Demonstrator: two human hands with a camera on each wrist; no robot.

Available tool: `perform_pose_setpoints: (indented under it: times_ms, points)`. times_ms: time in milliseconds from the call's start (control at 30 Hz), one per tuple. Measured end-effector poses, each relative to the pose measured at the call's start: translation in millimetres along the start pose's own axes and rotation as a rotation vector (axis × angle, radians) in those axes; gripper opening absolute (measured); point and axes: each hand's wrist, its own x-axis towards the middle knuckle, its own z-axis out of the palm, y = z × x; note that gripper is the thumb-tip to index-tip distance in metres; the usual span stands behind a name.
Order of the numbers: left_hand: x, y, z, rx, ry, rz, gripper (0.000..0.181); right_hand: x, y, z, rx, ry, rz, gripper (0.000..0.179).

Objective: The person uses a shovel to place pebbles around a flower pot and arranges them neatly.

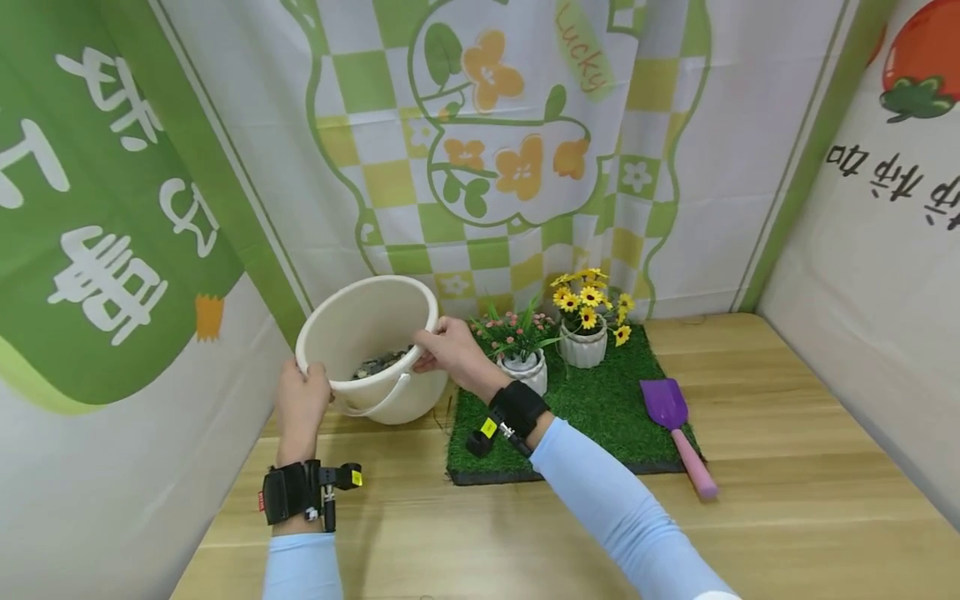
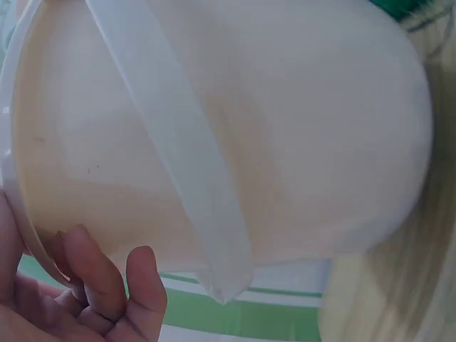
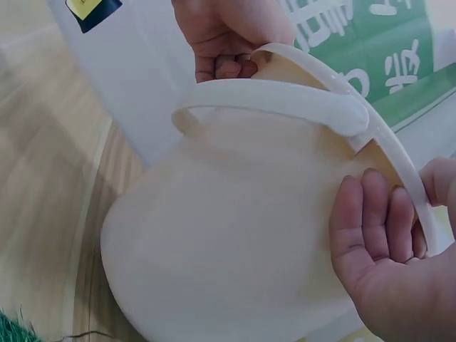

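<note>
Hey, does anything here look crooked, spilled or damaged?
No spill or damage shows. The purple scoop lies askew over the front right corner of the green mat, its pink handle sticking out past the edge. Thin dark strands show on the table between the mat and the bucket, a little untidy.

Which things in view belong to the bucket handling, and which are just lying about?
In the job:
bucket, gripped at the rim by left hand and right hand
stony-looking bits inside it

Apparently just lying about, since neither hand holds them:
purple scoop
green turf mat
pink-flowered potted plant
yellow-flowered potted plant
</note>
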Motion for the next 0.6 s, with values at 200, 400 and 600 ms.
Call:
perform_pose_setpoints:
  times_ms: [200,400,600]
  points:
    - [-6.2,10.2,-10.7,-0.032,0.014,-0.003,0.047,-9.2,-2,1,0.112,-0.02,-0.003,0.012]
    - [-12.2,19.7,-18.4,-0.03,0.009,-0.005,0.05,-24.3,-4,1,0.153,-0.018,-0.001,0.013]
    - [-20.7,29.0,-25.9,0.013,-0.028,0.022,0.051,-45.6,-4,0,0.222,-0.006,0.021,0.012]
